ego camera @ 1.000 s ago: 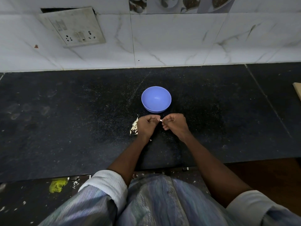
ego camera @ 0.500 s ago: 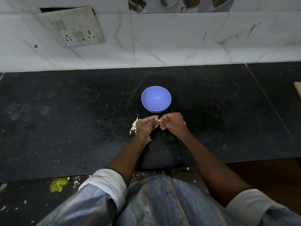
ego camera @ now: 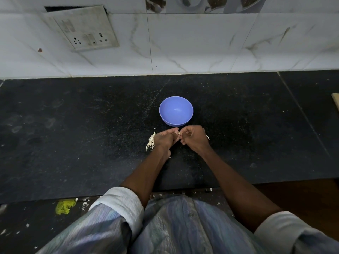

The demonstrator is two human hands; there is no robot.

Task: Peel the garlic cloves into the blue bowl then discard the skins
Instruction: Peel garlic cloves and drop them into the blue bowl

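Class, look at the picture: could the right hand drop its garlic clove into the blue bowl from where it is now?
Probably yes. The right hand pinches the garlic clove just in front of the blue bowl, and nothing lies between them. The bowl's mouth is open.

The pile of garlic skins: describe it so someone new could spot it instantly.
On the black counter, find the blue bowl in the middle. Just in front of it and left, beside the left hand, lies the pile of garlic skins: pale papery flakes, the only light cluster there.
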